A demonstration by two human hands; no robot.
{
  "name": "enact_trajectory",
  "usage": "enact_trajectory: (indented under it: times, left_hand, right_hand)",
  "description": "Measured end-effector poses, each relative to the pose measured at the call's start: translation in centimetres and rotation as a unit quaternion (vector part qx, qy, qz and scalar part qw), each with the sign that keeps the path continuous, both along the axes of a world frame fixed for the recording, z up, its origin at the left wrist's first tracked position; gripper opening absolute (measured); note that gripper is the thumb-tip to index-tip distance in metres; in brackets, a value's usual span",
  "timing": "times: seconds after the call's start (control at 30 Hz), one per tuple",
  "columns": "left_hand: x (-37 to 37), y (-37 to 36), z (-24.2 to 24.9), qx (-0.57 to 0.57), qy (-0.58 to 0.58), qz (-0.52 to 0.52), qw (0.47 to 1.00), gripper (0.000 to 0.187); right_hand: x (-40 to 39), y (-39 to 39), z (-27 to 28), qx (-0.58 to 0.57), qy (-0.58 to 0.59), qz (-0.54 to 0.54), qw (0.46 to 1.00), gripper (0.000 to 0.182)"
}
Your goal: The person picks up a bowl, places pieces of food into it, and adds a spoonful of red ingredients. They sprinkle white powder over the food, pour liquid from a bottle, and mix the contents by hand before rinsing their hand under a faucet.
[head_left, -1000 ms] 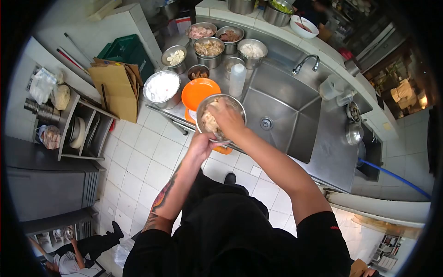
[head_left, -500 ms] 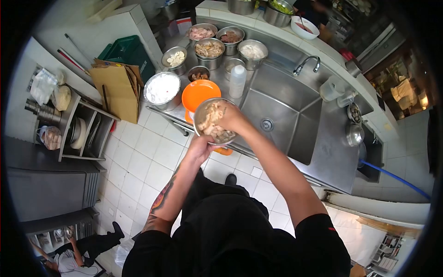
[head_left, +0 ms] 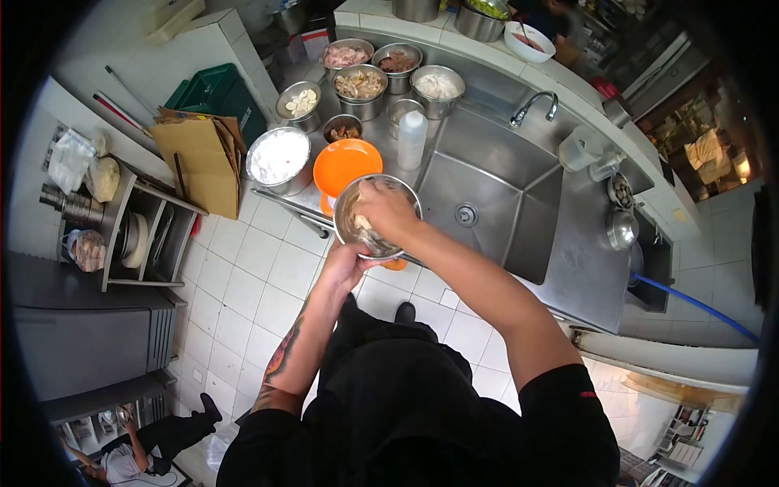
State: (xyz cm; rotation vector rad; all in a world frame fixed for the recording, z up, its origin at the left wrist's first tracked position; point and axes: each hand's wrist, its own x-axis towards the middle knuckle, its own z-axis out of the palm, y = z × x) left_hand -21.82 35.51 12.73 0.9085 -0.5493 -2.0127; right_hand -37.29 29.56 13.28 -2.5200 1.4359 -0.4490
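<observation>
My left hand [head_left: 347,261] grips a round steel bowl [head_left: 417,201] from below at its near left side, tilted over the counter's front edge. Inside it are pale, wet pieces that look like raw meat [head_left: 362,221]. My right hand [head_left: 388,209] reaches into the bowl, its fingers curled down around some of these pieces, with the fingertips partly hidden. Just beyond the bowl sits a round orange plate or lid [head_left: 349,166]. A translucent squeeze bottle [head_left: 412,140] stands to its right, and a steel bowl of white powder [head_left: 278,158] to its left.
Several steel pots of food, one with chopped meat [head_left: 360,83], stand at the back left. The sink [head_left: 479,183] with its faucet [head_left: 535,105] lies to the right. Flattened cardboard [head_left: 195,166] leans at left. Another person [head_left: 142,442] is at lower left.
My right hand has moved left and deeper into the bowl, its fingers now over the pieces at the far left. My left hand still supports the bowl. The view has shifted slightly.
</observation>
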Motion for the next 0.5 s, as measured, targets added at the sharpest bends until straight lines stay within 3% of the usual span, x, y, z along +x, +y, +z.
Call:
enact_trajectory:
  times: [0.07, 0.17, 0.2, 0.3, 0.33, 0.43, 0.47, 0.5]
  left_hand:
    - [1.0, -0.8, -1.6, 0.005, -0.003, 0.012, 1.0, 0.066]
    - [2.4, -1.4, -1.2, 0.009, -0.012, 0.036, 0.999, 0.065]
    - [2.6, -1.6, -0.9, 0.005, -0.012, 0.035, 0.999, 0.066]
    - [1.9, -0.8, 0.4, -0.019, -0.004, 0.026, 0.999, 0.069]
    - [1.1, 0.0, 0.8, -0.023, -0.003, 0.046, 0.999, 0.069]
    - [0.3, 0.6, 0.4, -0.014, 0.015, 0.063, 0.998, 0.071]
    - [0.5, 0.2, -1.0, 0.006, 0.029, 0.051, 0.998, 0.071]
    - [0.7, -0.2, -1.2, 0.023, 0.041, 0.04, 0.998, 0.072]
  right_hand:
    - [0.8, 0.3, -0.3, -0.052, 0.047, 0.038, 0.997, 0.026]
    - [0.5, 0.8, 1.6, -0.051, 0.001, 0.082, 0.995, 0.035]
    - [0.6, 1.7, 5.1, 0.026, 0.002, 0.044, 0.999, 0.031]
    - [0.8, 0.5, 2.4, 0.066, -0.001, -0.017, 0.998, 0.033]
    - [0.9, -0.1, 1.5, -0.023, -0.047, -0.004, 0.999, 0.028]
    - [1.9, -0.9, 0.5, -0.021, -0.054, -0.092, 0.994, 0.023]
    - [2.7, -1.0, 0.3, 0.0, -0.054, -0.1, 0.993, 0.035]
    - [2.7, -1.0, 0.3, 0.0, -0.054, -0.098, 0.994, 0.035]
